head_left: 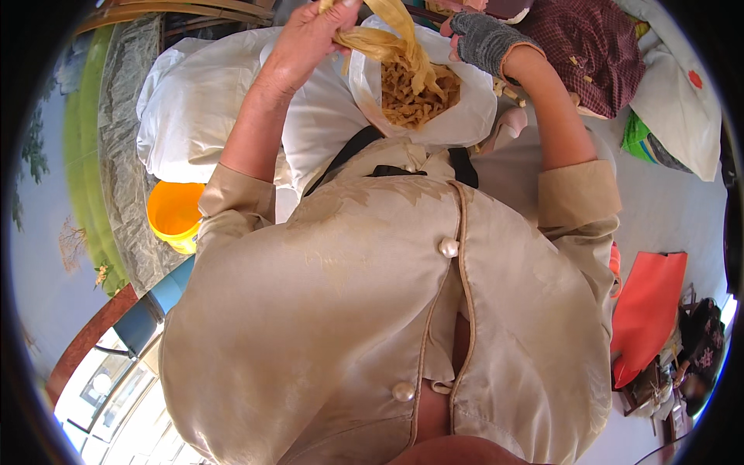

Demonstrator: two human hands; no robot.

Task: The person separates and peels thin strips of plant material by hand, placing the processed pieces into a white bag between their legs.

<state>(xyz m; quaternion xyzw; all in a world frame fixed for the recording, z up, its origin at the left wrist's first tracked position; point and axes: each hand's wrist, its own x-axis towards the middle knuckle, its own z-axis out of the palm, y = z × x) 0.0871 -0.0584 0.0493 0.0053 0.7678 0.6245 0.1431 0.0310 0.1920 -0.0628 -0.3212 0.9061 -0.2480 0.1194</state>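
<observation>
My left hand is closed around a bunch of long, soft yellow-tan strips near the top edge. Their lower ends hang down into an open white bag. Inside the bag lies a heap of short, curled brown-tan pieces. My right hand, in a grey fingerless knit glove, is at the bag's far right rim, apart from the strips. Its fingers are curled, and whatever they may hold is hidden.
A full white sack lies left of the bag, with a yellow bucket nearer me. Dark red checked cloth and a white sack are at the right. A red bag stands lower right, with a person beyond it.
</observation>
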